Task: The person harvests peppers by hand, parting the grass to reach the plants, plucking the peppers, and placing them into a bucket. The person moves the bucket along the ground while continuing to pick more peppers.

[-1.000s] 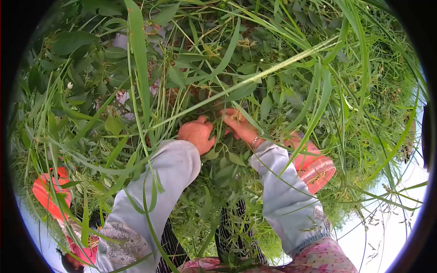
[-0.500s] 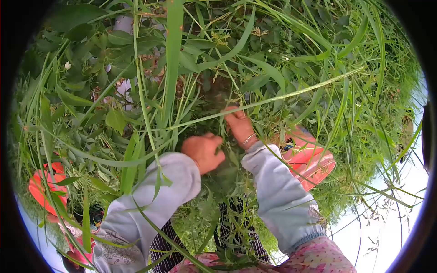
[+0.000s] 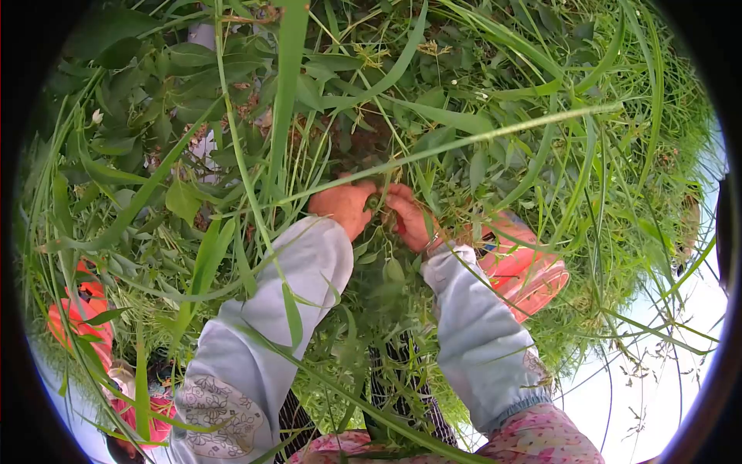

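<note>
Among leafy green stems [image 3: 393, 271], my left hand [image 3: 342, 207] is closed, its fingertips against a small dark green thing [image 3: 372, 203] that they partly cover. Just to its right, my right hand [image 3: 411, 218], with a bracelet at the wrist, has its fingers bent together. A small red thing [image 3: 400, 224] shows under those fingers, partly hidden. The two hands are close together at the plant, with thin stems between them. What each one grips is too small to make out clearly.
Long grass blades cross in front of the arms. An orange-red shoe-like object [image 3: 525, 271] lies in the grass at the right. At the lower left, red and pink clothing [image 3: 89, 317] shows behind leaves. Patterned trouser legs [image 3: 402, 379] are below.
My left hand has moved up and slightly right, closer to my right hand. My right hand has shifted slightly right and down. The green and red things now show at the fingers.
</note>
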A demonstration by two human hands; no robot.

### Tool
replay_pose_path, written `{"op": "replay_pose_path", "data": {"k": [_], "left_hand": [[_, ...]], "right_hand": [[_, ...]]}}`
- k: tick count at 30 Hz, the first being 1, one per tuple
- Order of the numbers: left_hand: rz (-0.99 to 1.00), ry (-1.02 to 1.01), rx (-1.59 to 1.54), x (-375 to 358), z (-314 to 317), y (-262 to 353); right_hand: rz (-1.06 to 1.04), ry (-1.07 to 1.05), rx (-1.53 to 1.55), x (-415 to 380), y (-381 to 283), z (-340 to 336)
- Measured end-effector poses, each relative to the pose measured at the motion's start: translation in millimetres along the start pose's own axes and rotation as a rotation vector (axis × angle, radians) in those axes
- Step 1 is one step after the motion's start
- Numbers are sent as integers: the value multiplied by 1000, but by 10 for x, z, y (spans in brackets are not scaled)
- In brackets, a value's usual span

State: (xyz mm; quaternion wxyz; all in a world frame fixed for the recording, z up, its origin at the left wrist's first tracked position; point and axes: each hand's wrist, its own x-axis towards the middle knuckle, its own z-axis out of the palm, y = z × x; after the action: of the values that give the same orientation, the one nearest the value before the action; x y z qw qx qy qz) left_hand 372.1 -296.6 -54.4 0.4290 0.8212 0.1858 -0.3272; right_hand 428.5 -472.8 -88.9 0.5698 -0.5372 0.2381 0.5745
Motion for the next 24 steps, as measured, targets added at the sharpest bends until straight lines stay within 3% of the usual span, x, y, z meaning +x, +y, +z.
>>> {"op": "replay_pose_path", "data": {"k": [6, 10, 13, 14, 15, 16, 17, 19, 21, 23, 24], "left_hand": [[137, -94, 205, -186, -52, 65], [268, -100, 223, -217, -187, 119], [309, -51, 159, -291, -243, 75], [322, -31, 126, -315, -266, 24], [253, -164, 97, -343, -338, -15], [303, -222, -9, -389, -372, -61], [351, -278, -116, -467, -399, -103], [358, -394, -267, -589, -485, -104], [209, -300, -505, -558, -454, -240], [118, -119, -794, -415, -419, -392], [-17, -74, -914, -367, -462, -458]], "right_hand": [[20, 135, -299, -11, -119, 208], [-19, 194, -244, -2, -62, 231], [-225, 173, -296, 69, -27, 212], [-195, 159, -334, 75, -22, 199], [-165, 146, -376, 53, -85, 248], [-131, 136, -419, 41, -120, 250], [-65, 283, -540, 173, -52, 59], [-239, 241, -755, 325, -28, -115], [-403, 146, -836, 327, -39, -47], [-495, 184, -1299, 185, -401, 215], [-539, 203, -1534, 178, -520, 264]]}}
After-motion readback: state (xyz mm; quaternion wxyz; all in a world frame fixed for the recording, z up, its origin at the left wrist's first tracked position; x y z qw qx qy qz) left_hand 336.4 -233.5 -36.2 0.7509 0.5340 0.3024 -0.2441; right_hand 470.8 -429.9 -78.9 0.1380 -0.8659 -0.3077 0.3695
